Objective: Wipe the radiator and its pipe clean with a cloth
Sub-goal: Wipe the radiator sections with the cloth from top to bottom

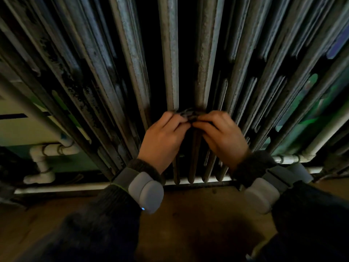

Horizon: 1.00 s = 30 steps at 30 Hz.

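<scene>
Dim shot, I'm looking down the front of the radiator (170,53). Its ribs fan out and run off the top and both sides of the view. Gaps between the ribs are black and I can't see into them. The left ribs show dark patchy marks; grime or flaked paint, can't tell.

My left hand (164,137) and right hand (222,135) meet low on the middle ribs. Both have their fingers curled in, pinching the cloth (186,115) between them. The cloth is dark, bunched and mostly buried under the fingertips. Only a small crumpled bit pokes out on top, against the two centre ribs. Its full shape and colour are hard to make out, and the thumbs are hidden.

The white pipe (62,188) runs along under the radiator just above the floor (188,214). My forearms cover its middle stretch. More white pipe with elbow joints sits lower left, and another piece lower right, partly behind the ribs.

Grey wrist bands (146,191) sit on both wrists over dark sleeves (105,214); the left one shows a small blue light. A green wall (302,118) shows through the right-side gaps, blurred.
</scene>
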### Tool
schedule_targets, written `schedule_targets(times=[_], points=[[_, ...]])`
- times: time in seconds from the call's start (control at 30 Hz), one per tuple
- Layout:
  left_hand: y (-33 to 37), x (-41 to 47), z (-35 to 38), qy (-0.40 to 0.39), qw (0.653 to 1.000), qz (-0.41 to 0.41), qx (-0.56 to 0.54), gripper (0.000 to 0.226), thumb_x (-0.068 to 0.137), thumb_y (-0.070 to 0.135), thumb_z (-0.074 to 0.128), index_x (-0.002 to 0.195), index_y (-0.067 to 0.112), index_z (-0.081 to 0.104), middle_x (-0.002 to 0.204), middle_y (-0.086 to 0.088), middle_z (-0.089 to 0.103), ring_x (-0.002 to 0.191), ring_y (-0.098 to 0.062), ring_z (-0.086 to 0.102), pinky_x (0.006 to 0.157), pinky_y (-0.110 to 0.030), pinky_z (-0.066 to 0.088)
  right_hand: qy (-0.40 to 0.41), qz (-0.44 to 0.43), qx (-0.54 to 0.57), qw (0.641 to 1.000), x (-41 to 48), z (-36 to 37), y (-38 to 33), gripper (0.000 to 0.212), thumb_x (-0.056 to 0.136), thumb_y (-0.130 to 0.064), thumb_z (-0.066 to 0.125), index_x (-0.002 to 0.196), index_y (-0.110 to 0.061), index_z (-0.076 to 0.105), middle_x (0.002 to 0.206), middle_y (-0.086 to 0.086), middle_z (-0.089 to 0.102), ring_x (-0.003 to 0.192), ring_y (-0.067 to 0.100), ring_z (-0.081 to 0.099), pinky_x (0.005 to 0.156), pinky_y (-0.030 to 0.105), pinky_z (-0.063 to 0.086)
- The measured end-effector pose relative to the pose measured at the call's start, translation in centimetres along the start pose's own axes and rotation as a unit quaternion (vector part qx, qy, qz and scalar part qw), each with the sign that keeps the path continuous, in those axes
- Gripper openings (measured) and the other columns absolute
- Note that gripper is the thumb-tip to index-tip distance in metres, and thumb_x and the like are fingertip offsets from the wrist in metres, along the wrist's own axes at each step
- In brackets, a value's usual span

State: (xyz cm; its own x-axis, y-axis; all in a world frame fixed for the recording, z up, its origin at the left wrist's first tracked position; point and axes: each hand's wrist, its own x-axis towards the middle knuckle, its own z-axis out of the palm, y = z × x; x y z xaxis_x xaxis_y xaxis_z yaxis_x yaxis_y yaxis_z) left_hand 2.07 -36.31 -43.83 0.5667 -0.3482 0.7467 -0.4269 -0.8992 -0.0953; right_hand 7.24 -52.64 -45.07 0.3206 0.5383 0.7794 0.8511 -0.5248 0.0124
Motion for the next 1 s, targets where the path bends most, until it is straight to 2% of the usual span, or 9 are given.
schedule_targets(times=[0.1,0.27,0.53,0.63,0.77,0.83,0.9,0.97,1.0], points=[[-0.2,1.1,-0.8,0.044,0.999,-0.012,-0.007,0.014,0.08,0.001,0.067,0.093,-0.001,0.071,0.092,-0.012,0.068,0.091,-0.022,0.046,0.08,-0.03,0.041,0.041,-0.005,-0.014,0.999,1.3,-0.9,0.3,0.029,0.095,-0.011,0.043,0.098,0.004,0.067,0.104,0.015,0.06,0.097,0.026,0.045,0.085,0.032,0.039],[-0.7,0.2,0.5,0.005,0.999,-0.034,-0.004,0.019,0.083,0.01,0.054,0.089,0.004,0.071,0.089,-0.007,0.068,0.085,-0.023,0.042,0.065,-0.03,0.049,0.006,-0.01,-0.023,1.0,1.0,0.3,0.5,0.023,0.084,-0.003,0.05,0.095,0.004,0.069,0.089,0.019,0.065,0.09,0.025,0.043,0.078,0.031,0.04],[-1.2,-2.6,2.8,-0.083,0.997,-0.012,-0.002,0.026,0.081,0.01,0.047,0.091,0.01,0.071,0.086,-0.003,0.066,0.082,-0.023,0.038,0.051,-0.031,0.052,-0.044,-0.037,-0.039,0.998,-2.0,2.4,0.8,0.025,0.084,-0.005,0.048,0.092,0.003,0.07,0.084,0.017,0.066,0.087,0.023,0.043,0.08,0.031,0.039],[-1.1,-3.6,3.2,-0.106,0.994,0.01,-0.005,0.018,0.068,0.0,0.07,0.083,0.009,0.072,0.081,-0.004,0.066,0.08,-0.022,0.036,0.042,-0.027,0.05,-0.085,-0.071,-0.059,0.992,-3.5,3.2,0.9,0.02,0.072,-0.003,0.062,0.09,-0.001,0.071,0.084,0.013,0.067,0.086,0.02,0.042,0.072,0.028,0.05],[-0.4,-4.7,3.8,-0.171,0.985,0.024,-0.016,0.032,0.047,0.0,0.086,0.075,0.009,0.073,0.076,-0.005,0.065,0.079,-0.021,0.036,0.037,-0.022,0.046,-0.157,-0.086,-0.048,0.983,-4.8,3.9,0.6,0.036,0.054,0.001,0.08,0.089,-0.004,0.072,0.084,0.01,0.068,0.088,0.018,0.042,0.07,0.029,0.053],[-0.2,-4.7,3.9,-0.167,0.985,0.041,-0.008,0.026,0.05,0.001,0.082,0.073,0.008,0.073,0.075,-0.005,0.065,0.08,-0.019,0.037,0.042,-0.022,0.047,-0.159,-0.086,-0.036,0.983,-4.9,3.8,0.6,0.035,0.053,0.003,0.08,0.087,-0.002,0.072,0.082,0.011,0.067,0.087,0.019,0.043,0.066,0.028,0.054],[-0.3,-4.4,3.7,-0.144,0.988,0.057,0.012,0.012,0.065,0.004,0.067,0.075,0.01,0.073,0.076,-0.004,0.066,0.082,-0.018,0.038,0.049,-0.022,0.049,-0.147,-0.091,-0.037,0.984,-4.6,3.5,0.6,0.029,0.059,0.001,0.072,0.087,-0.001,0.071,0.081,0.012,0.067,0.085,0.021,0.051,0.065,0.028,0.054],[-0.5,-3.8,3.3,-0.111,0.991,0.063,0.029,0.029,0.076,0.007,0.045,0.08,0.009,0.073,0.079,-0.004,0.066,0.083,-0.018,0.04,0.056,-0.025,0.05,-0.119,-0.075,-0.043,0.989,-4.0,3.1,0.7,0.023,0.067,-0.004,0.065,0.09,-0.001,0.071,0.083,0.013,0.067,0.083,0.021,0.055,0.066,0.029,0.053],[-0.6,-3.3,2.8,-0.093,0.993,0.061,0.03,0.033,0.077,0.006,0.041,0.084,0.008,0.073,0.082,-0.006,0.067,0.083,-0.019,0.04,0.061,-0.027,0.049,-0.094,-0.055,-0.035,0.993,-3.6,2.9,0.8,0.02,0.073,-0.006,0.062,0.091,-0.002,0.071,0.084,0.013,0.067,0.085,0.02,0.053,0.067,0.03,0.052]])
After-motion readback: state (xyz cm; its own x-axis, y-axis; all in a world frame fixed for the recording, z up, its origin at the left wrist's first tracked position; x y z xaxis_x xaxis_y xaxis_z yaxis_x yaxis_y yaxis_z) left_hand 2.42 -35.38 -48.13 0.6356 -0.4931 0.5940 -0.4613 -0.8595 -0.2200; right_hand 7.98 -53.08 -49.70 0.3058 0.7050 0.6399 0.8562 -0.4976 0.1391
